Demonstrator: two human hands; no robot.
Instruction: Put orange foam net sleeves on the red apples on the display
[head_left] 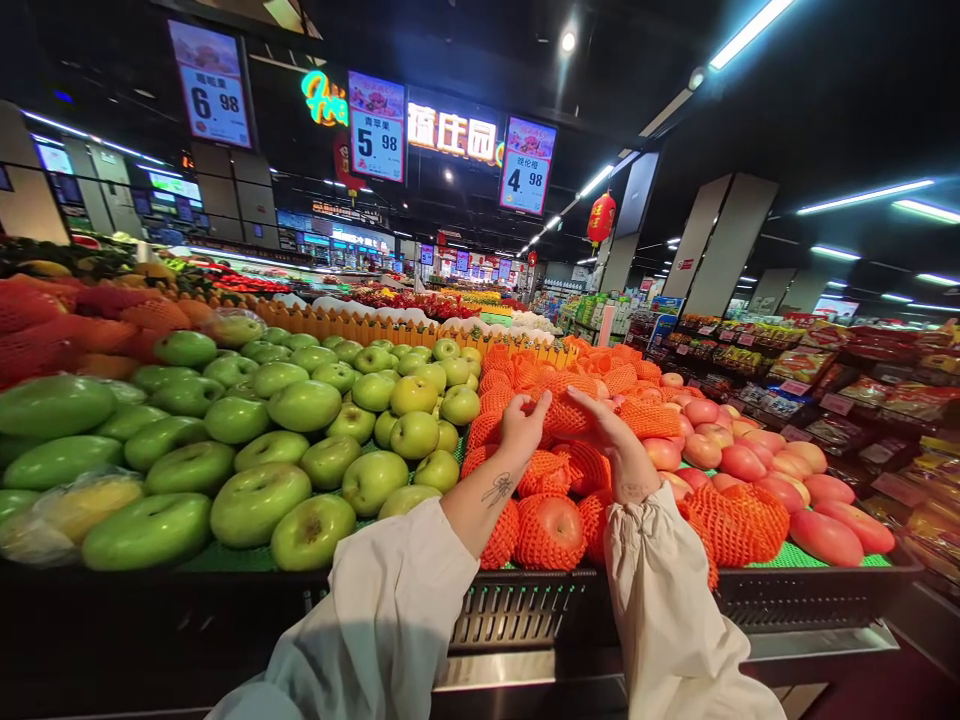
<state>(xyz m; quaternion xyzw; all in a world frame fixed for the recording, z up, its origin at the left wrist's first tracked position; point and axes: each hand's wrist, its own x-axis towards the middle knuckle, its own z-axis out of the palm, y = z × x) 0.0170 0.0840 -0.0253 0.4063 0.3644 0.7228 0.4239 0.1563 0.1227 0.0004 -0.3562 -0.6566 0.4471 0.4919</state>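
Orange foam-net sleeve [562, 388] seen atop netted apples [550, 533], mid-display, between left hand [523, 428] and right hand [611, 432]. Hands held apart, facing, fingers partly curled; whether sleeve is pinched cannot be told. Light, even pressure best applied from both sides, so foam isn't torn. Green apples [304, 405] piled at left, bare pink-red apples [742, 463] at right; all bordered in front by black slatted crate [532, 612].

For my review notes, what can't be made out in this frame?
Head view: whether the left hand or right hand grips anything; the backs of the hands hide the contact.
Head view: full surface of the front netted fruit, covered by orange mesh.
Head view: fine print on the middle price sign, too small.
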